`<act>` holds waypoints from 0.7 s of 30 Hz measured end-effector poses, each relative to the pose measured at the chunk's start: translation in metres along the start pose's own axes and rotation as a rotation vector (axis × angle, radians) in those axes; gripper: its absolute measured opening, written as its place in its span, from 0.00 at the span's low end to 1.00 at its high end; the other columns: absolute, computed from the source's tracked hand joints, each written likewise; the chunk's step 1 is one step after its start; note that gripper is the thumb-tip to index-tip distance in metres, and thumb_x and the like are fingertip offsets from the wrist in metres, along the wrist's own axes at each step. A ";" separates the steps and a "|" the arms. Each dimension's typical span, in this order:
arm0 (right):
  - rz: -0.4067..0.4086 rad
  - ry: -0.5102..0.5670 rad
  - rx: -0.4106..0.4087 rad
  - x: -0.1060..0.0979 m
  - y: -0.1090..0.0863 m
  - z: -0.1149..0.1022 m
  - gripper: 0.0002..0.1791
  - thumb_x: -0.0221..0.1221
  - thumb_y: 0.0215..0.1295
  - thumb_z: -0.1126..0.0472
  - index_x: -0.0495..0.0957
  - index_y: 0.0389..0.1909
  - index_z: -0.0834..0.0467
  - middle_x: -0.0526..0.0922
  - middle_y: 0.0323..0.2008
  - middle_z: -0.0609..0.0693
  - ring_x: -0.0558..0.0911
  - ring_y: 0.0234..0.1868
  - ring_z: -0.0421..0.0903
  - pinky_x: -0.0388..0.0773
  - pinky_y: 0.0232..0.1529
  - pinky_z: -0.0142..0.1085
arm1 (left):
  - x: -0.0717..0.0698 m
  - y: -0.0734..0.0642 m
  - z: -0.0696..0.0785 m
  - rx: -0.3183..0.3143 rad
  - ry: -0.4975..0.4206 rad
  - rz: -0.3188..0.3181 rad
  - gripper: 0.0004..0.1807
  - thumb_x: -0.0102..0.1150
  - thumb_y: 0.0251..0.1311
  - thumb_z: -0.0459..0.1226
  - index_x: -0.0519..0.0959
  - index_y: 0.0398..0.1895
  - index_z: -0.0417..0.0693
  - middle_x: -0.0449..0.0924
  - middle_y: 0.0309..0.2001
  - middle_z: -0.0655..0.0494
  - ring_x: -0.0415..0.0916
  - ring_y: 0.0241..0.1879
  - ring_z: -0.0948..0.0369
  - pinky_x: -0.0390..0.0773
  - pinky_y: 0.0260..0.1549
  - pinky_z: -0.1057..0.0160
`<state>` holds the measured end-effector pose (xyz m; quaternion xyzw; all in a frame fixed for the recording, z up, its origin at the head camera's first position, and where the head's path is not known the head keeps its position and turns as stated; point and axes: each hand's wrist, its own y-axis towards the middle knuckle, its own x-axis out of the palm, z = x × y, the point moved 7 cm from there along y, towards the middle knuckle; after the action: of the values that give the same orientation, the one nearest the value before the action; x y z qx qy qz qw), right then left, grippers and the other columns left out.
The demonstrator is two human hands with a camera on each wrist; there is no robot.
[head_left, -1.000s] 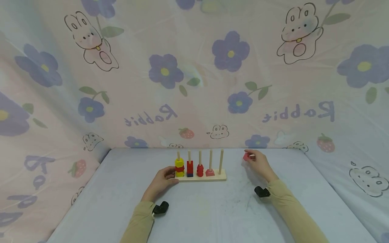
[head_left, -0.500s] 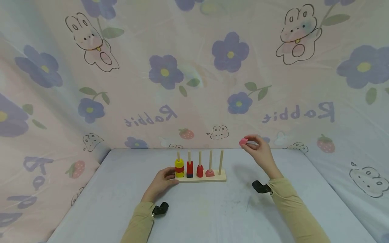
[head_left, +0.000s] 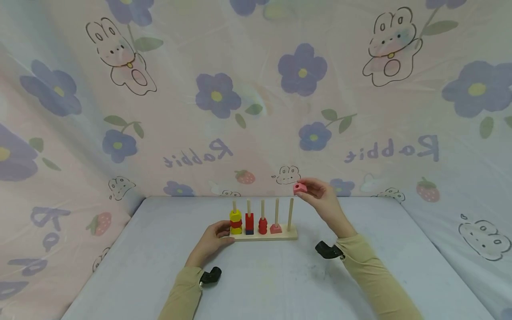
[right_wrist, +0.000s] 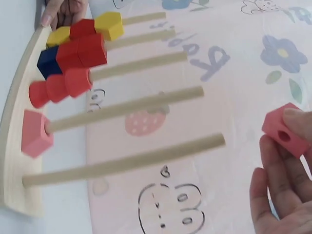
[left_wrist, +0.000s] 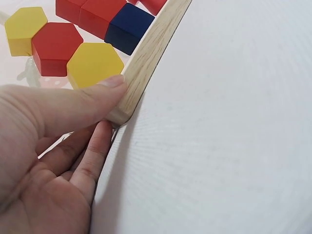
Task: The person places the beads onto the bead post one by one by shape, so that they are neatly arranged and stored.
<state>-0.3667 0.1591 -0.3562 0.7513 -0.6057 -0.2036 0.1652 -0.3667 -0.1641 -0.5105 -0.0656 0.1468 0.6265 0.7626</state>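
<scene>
My right hand [head_left: 322, 200] pinches a pink block [head_left: 300, 188] with a hole through it, held up near the tops of the pegs on the right. In the right wrist view the hole of this pink bead [right_wrist: 285, 132] faces the pegs. At the left end of the wooden peg stand [head_left: 264, 237], my left hand [head_left: 214, 240] grips the base, thumb on top and fingers beneath its end. The pegs carry yellow and red hexagonal beads [left_wrist: 57, 48], red and blue square beads [right_wrist: 78, 53], red rounded beads [right_wrist: 58, 87] and one pink bead [right_wrist: 36, 132]. The rightmost peg [right_wrist: 124, 158] is bare.
The stand rests on a table with a white cover [head_left: 264, 280]. A curtain [head_left: 256, 115] printed with flowers and rabbits hangs behind and at the sides. A black wrist camera [head_left: 210, 276] sits on each sleeve.
My right hand has lifted the pink bead off the table at the right and carried it left, over toward the stand. The left hand stays on the base.
</scene>
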 end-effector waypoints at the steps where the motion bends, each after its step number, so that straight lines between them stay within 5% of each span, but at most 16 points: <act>1: -0.008 0.012 0.009 0.005 0.000 0.001 0.21 0.64 0.60 0.69 0.74 0.54 0.67 0.80 0.48 0.55 0.79 0.48 0.45 0.76 0.49 0.33 | 0.000 0.000 -0.001 -0.003 -0.006 -0.001 0.31 0.68 0.53 0.28 0.70 0.62 0.37 0.73 0.57 0.42 0.74 0.53 0.51 0.75 0.50 0.62; 12: -0.109 0.058 0.079 0.044 0.008 0.028 0.20 0.64 0.61 0.65 0.73 0.54 0.63 0.80 0.47 0.57 0.79 0.47 0.49 0.76 0.49 0.35 | -0.001 0.001 -0.002 0.004 0.040 0.021 0.34 0.69 0.52 0.29 0.68 0.64 0.41 0.74 0.55 0.45 0.74 0.53 0.52 0.75 0.51 0.59; 21: -0.143 0.012 0.094 0.056 0.009 0.040 0.18 0.64 0.61 0.64 0.74 0.51 0.61 0.79 0.46 0.57 0.81 0.42 0.52 0.78 0.47 0.36 | -0.003 0.004 -0.004 0.007 0.068 0.050 0.37 0.68 0.53 0.29 0.65 0.67 0.44 0.74 0.56 0.46 0.75 0.52 0.52 0.73 0.53 0.55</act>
<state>-0.3842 0.1026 -0.3922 0.8007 -0.5584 -0.1815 0.1185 -0.3718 -0.1671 -0.5130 -0.0803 0.1763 0.6425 0.7414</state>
